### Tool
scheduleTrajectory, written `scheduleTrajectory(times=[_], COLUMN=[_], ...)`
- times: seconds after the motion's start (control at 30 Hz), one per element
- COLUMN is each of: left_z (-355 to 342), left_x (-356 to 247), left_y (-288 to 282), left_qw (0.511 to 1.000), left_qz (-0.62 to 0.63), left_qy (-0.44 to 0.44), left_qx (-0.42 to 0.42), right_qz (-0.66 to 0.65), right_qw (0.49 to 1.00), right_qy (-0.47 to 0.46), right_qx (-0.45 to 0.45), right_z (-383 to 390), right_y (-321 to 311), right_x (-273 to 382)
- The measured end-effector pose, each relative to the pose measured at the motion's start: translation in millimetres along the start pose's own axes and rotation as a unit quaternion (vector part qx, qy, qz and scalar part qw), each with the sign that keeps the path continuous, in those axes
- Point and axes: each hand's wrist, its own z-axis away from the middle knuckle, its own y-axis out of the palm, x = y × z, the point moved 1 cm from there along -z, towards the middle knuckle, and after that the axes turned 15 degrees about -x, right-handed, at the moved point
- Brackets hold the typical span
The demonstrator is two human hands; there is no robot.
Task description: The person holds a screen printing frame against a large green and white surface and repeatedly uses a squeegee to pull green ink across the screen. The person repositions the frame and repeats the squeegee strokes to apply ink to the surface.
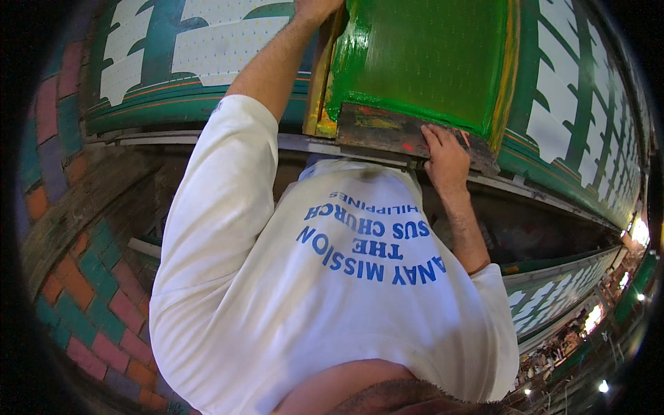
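White T-shirt [332, 290] with blue curved lettering fills the near view. Right hand [446, 162] lies flat, fingers spread on the dark squeegee [387, 131] at the near edge of the green-inked screen frame [429, 55]; left hand [315, 8] grips the frame's far left side, mostly cut off. Ink looks spread over the mesh; printed green-white fabric [207, 41] covers the worktop [311, 144] both sides, so printing looks well along.
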Motion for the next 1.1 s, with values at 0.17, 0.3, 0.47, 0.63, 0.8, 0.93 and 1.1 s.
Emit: scheduleTrajectory(times=[0.17, 0.3, 0.47, 0.63, 0.8, 0.93, 1.1], left_z=[-3.0, -5.0, -11.2, -16.1, -14.9, -13.8, -10.6], left_x=[9.7, 6.8, -18.5, -36.4, -38.3, -39.9, -45.6], left_y=[5.3, -8.8, -36.7, -52.4, -53.7, -54.4, -54.4], left_qw=[0.986, 0.974, 0.971, 0.965, 0.965, 0.973, 0.975], left_qz=[0.12, 0.166, 0.119, 0.074, 0.045, 0.027, -0.008], left_qy=[-0.116, -0.155, -0.197, -0.24, -0.244, -0.22, -0.217], left_qx=[0.007, 0.01, 0.067, 0.081, 0.079, 0.069, 0.048], right_qz=[0.026, 0.05, 0.071, 0.076, 0.095, 0.12, 0.082], right_qw=[0.997, 0.989, 0.99, 0.988, 0.989, 0.985, 0.989], right_qy=[0.028, 0.038, 0.033, 0.035, 0.038, -0.033, -0.062], right_qx=[-0.065, -0.134, -0.119, -0.134, -0.106, -0.118, -0.105], right_z=[-37.2, -114.0, -231.0, -349.3, -452.6, -495.8, -511.0], right_y=[22.5, 39.8, 38.3, 37.7, 36.4, 35.4, 25.4], right_x=[7.7, -11.8, -55.3, -109.3, -154.6, -182.1, -193.2])
